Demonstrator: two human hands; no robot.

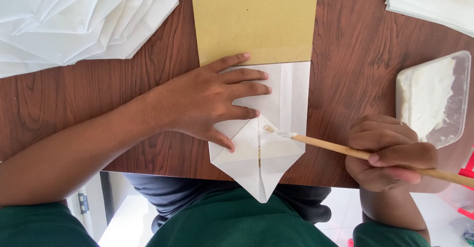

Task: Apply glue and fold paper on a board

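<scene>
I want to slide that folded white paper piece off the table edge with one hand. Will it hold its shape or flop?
The folded white paper piece looks thin and light, so it would probably slide easily. Its pointed end already overhangs the table edge without drooping, suggesting the folds stiffen it. The left hand pins it flat, so it may spring open if released.

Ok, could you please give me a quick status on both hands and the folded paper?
Left hand flat on the folded white paper, pinning it. Right hand in a closed grip on the wooden brush, tip on the flap. Paste tub beside; nothing obstructing.
</scene>
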